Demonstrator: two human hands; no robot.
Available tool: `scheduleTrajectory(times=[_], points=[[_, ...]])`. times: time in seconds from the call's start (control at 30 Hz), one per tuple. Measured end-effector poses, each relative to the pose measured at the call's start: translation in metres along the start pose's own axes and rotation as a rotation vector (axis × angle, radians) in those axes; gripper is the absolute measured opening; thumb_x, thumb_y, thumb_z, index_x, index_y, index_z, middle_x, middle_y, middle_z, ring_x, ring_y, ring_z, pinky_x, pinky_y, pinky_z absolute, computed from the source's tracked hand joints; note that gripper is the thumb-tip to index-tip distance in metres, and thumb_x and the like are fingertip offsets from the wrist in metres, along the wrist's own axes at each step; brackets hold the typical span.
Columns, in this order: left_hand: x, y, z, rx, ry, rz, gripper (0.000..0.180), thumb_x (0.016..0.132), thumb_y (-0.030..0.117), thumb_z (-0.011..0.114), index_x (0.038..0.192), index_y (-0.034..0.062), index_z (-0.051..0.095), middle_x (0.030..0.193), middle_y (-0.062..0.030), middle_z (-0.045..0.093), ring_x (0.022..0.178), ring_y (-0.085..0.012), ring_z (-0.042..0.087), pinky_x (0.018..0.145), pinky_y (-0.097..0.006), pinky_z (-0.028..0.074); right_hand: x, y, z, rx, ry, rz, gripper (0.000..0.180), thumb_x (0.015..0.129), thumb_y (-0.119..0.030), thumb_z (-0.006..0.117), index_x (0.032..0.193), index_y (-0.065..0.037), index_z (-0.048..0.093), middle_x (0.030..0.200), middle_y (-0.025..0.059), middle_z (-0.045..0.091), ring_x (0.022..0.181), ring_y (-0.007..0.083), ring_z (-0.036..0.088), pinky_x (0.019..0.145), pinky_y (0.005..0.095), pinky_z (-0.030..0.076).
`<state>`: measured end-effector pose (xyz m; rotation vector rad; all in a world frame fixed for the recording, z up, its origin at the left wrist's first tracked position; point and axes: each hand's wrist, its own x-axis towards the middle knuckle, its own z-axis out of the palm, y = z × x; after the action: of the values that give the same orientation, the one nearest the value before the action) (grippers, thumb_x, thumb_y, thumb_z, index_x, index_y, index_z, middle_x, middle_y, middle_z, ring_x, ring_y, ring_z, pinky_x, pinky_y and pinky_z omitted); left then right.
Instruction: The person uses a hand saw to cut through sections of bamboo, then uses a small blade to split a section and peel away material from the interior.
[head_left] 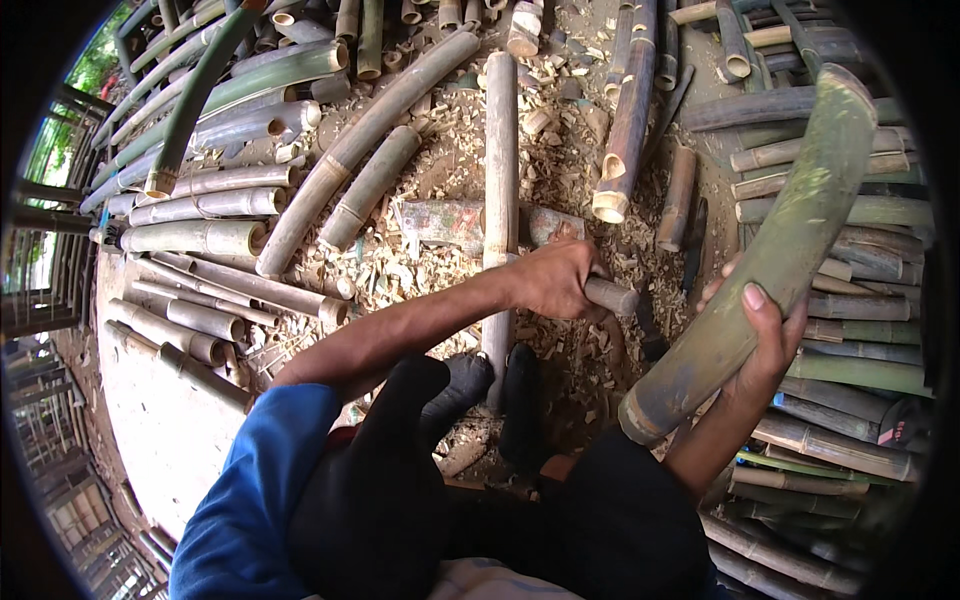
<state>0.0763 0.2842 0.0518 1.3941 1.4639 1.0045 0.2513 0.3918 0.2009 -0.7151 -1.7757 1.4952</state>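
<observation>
My left hand (560, 278) is closed round a short wooden handle (612, 296), its blunt end sticking out to the right. What the handle belongs to cannot be made out. A thick green bamboo piece (750, 260), slightly curved, is gripped by my right hand (768, 325), thumb on top and most fingers behind it. It slants from my right thigh up to the far right. Below my left wrist, a pale round pole (500, 150) runs away from me, its near end between my dark-covered feet (462, 392). It crosses a worn, paint-stained block (440, 226).
Pale chips (400, 270) litter the ground. Cut bamboo lengths (210, 237) lie at left, with a long pole (370, 140) nearby. A dark hollow tube (630, 130) lies ahead right. Stacked bamboo (860, 370) lines the right side. A pale sheet (150, 420) covers the left ground.
</observation>
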Motion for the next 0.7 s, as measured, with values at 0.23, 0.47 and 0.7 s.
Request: scheduleTrajectory(times=[0.23, 0.47, 0.7], points=[[-0.021, -0.002, 0.019, 0.257, 0.054, 0.176, 0.020, 0.076, 0.018, 0.079, 0.089, 0.0037, 0.074, 0.079, -0.0114, 0.072, 0.073, -0.0239, 0.070, 0.067, -0.037, 0.055, -0.013, 0.011, 0.013, -0.082, -0.016, 0.019, 0.062, 0.077, -0.016, 0.065, 0.132, 0.004, 0.044, 0.096, 0.0167, 0.060, 0.074, 0.0233, 0.063, 0.065, 0.0352, 0.054], [0.015, -0.006, -0.042, -0.655, 0.560, -0.151, 0.029, 0.086, 0.029, 0.065, 0.068, 0.0065, 0.063, 0.059, -0.0045, 0.058, 0.043, -0.0074, 0.044, 0.041, -0.026, 0.039, -0.018, 0.014, 0.016, -0.121, -0.028, 0.033, 0.070, 0.076, -0.016, 0.066, 0.138, 0.002, 0.041, 0.097, 0.0155, 0.059, 0.073, 0.0224, 0.062, 0.066, 0.0336, 0.052], [-0.011, -0.035, 0.006, -0.794, 0.206, -0.145, 0.028, 0.088, 0.027, 0.072, 0.072, 0.0053, 0.066, 0.060, -0.0015, 0.061, 0.048, -0.0064, 0.050, 0.043, -0.025, 0.038, -0.021, 0.016, 0.027, -0.121, -0.029, 0.088, 0.069, 0.076, -0.015, 0.065, 0.138, 0.002, 0.041, 0.096, 0.0155, 0.059, 0.073, 0.0220, 0.062, 0.067, 0.0337, 0.052]])
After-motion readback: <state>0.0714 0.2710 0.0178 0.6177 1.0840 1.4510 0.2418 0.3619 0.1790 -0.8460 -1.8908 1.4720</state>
